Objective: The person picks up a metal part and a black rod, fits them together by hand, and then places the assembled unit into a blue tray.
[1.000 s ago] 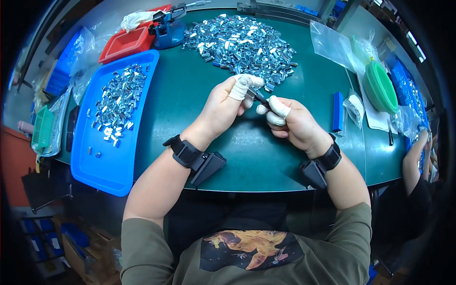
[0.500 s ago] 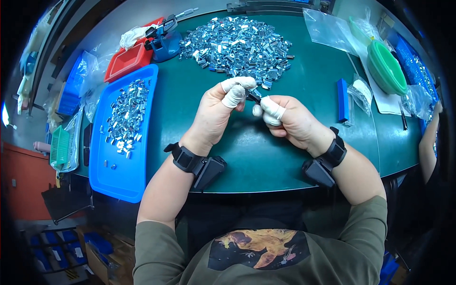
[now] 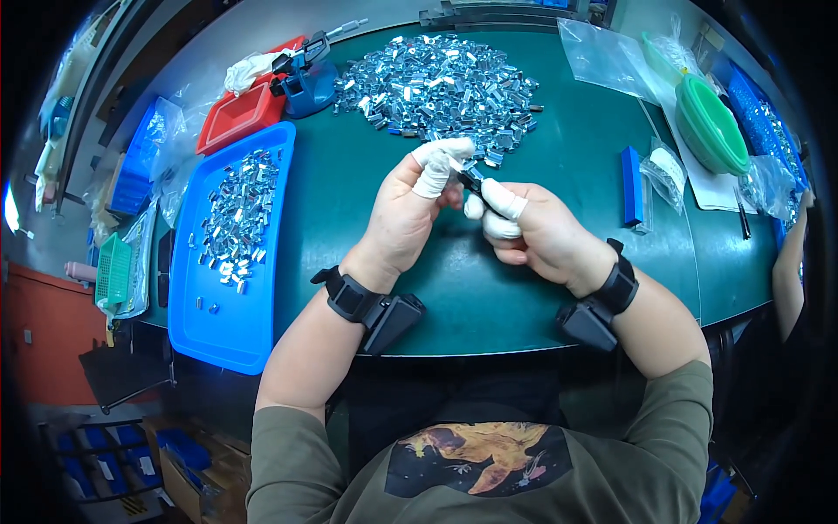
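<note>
My left hand (image 3: 397, 217) and my right hand (image 3: 546, 234) meet above the green table, just in front of a heap of small shiny metal pieces (image 3: 436, 83). White finger covers wrap the thumb and some fingers of each. Between the fingertips of my right hand is a small dark rod-like piece (image 3: 470, 180), its tip pointing toward my left fingers. My left thumb and fingers are pinched together at that tip; whatever they grip is hidden by the covers. More such metal pieces (image 3: 234, 218) lie in a blue tray (image 3: 218, 336) on the left.
Behind the tray stand a red bin (image 3: 237, 118) and a blue-based stand with a micrometer (image 3: 307, 83). To the right are a blue bar (image 3: 630, 185), a clear bag (image 3: 665, 175) and a green basket (image 3: 709, 127). Another person's arm (image 3: 790, 271) shows at the far right.
The view has shifted slightly, moving the tray and heap a little right. My hands remain together at the dark piece, with the left fingers slightly rearranged.
</note>
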Tool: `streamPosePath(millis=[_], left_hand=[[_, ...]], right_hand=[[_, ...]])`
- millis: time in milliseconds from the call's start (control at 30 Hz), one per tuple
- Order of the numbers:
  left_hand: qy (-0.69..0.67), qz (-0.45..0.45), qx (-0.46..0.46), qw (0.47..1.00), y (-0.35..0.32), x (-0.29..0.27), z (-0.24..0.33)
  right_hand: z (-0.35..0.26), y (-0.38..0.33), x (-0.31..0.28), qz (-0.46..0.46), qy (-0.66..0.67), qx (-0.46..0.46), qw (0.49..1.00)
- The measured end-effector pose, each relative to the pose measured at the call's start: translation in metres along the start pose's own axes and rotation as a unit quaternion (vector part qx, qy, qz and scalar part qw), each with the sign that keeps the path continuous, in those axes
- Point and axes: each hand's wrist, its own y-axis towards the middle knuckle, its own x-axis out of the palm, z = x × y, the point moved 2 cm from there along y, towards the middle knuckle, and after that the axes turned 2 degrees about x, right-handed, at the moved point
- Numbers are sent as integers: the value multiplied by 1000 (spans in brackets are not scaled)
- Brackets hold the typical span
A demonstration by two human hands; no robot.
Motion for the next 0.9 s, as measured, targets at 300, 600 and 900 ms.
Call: streamPosePath(millis=[300,600,900], left_hand=[[36,-118,-7,992,-2,-9,6],[34,-24,39,998,-3,0,-3],[45,12,26,999,3,-2,-2]], right_hand=[[5,-2,-4,-120,54,56,990],[6,-2,3,33,-112,-93,989],[0,3,-8,80,-178,-101,976]])
